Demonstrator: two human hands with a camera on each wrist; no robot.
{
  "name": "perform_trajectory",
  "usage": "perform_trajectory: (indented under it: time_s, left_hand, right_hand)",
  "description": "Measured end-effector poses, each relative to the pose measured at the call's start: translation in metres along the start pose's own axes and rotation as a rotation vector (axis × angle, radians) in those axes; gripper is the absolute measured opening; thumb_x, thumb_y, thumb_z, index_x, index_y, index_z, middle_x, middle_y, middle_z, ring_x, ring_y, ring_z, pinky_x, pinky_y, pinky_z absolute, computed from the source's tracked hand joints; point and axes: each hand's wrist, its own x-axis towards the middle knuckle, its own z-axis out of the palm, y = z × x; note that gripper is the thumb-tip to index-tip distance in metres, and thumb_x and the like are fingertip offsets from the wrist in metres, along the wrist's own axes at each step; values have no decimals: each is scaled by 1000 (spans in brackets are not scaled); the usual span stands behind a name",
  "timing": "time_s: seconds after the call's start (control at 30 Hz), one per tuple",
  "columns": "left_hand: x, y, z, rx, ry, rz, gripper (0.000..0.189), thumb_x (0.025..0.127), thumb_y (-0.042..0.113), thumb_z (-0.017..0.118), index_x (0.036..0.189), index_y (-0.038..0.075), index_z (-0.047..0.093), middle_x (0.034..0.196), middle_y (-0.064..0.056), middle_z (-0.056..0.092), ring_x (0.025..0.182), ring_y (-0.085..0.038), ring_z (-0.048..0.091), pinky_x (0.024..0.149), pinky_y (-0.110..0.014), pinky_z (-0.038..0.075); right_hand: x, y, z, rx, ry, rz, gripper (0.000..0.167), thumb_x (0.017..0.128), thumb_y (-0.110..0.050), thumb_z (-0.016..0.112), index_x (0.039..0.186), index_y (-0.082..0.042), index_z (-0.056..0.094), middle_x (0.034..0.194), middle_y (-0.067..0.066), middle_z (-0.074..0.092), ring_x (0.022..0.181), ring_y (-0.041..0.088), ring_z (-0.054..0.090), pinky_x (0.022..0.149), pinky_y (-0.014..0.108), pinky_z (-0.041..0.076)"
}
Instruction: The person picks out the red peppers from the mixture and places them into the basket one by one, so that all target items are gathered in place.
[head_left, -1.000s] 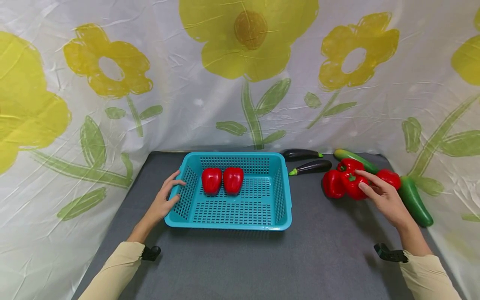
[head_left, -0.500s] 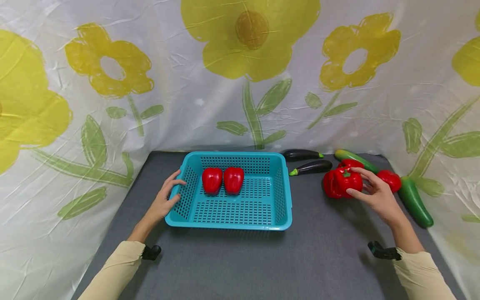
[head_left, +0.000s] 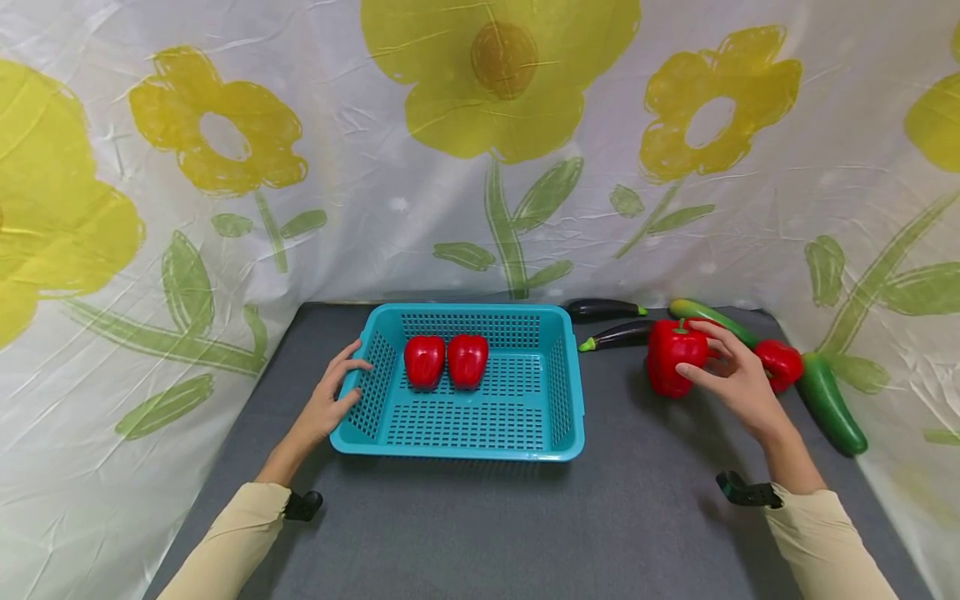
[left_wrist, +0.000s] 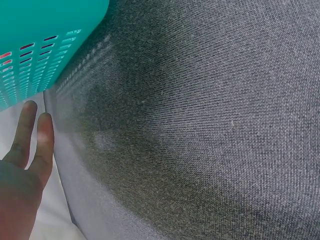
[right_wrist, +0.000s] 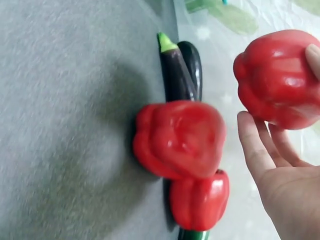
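Observation:
My right hand [head_left: 738, 387] grips a glossy red bell pepper [head_left: 670, 360] with a green stem, thumb on the near side and fingers on the far side. In the right wrist view this bell pepper [right_wrist: 280, 77] is held up above the table. Other red bell peppers [right_wrist: 180, 140] lie just below and beyond it, partly hidden by it in the head view. My left hand [head_left: 330, 393] rests at the left rim of a turquoise plastic basket [head_left: 457, 456], its fingers extended and loosely spread. Inside the basket, two red bell peppers [head_left: 467, 362] lie side by side.
Two dark eggplants [head_left: 600, 309] lie right of the basket at the back of the grey table [head_left: 480, 533]. A green cucumber [head_left: 831, 404] lies along the right edge, and a yellow-green one [head_left: 712, 315] at the back right. A white flowered cloth [head_left: 360, 192] hangs behind.
My right hand has taken hold of a bell pepper from the group and moved it left, now overlapping the front eggplant's end. The left hand and basket have stayed put.

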Motion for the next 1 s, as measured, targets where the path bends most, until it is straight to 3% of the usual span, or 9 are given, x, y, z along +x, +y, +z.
perform_trajectory:
  time_s: [0.13,0.27,0.33,0.47,0.67,1.0]
  left_hand:
    - [-1,-7,1,5,4,1,36,85,-23,49,120,-16,54,154,-39,24,141,-57,18,104,-53,28]
    - [-3,-23,3,1,14,15,37,86,-22,49,122,-14,55,157,-35,23,143,-53,18,104,-28,26]
    - [-4,-32,4,3,16,21,38,86,-22,50,123,-12,56,158,-31,23,145,-50,17,103,-23,25]
    - [-5,-41,3,-3,10,19,39,88,-19,51,125,-8,56,161,-26,23,147,-45,16,104,-23,23]
    - [-6,-41,3,-14,9,25,38,88,-17,52,125,-7,57,161,-25,24,147,-45,16,104,-24,23]
    - [-5,-42,2,-5,16,18,38,87,-18,51,124,-9,56,160,-27,23,147,-47,16,105,-26,23]
  right_hand:
    - [5,-3,7,30,9,11,68,90,1,74,151,-8,45,141,8,49,117,21,51,83,20,51]
    - [10,-6,13,48,15,52,67,93,-6,73,153,-11,43,142,7,49,117,20,51,79,24,53]
    - [13,-8,15,44,12,67,67,94,-11,72,154,-13,42,143,9,49,115,22,53,78,26,54]
    - [18,-14,22,53,-15,91,66,96,-16,71,155,-15,41,142,12,49,112,25,55,78,28,54]
    - [25,-20,33,93,-73,60,65,97,-12,69,155,-14,40,139,14,49,112,24,57,81,26,53]
    - [38,-29,50,96,-63,36,63,95,-14,72,153,-16,45,135,16,56,110,28,60,81,29,54]
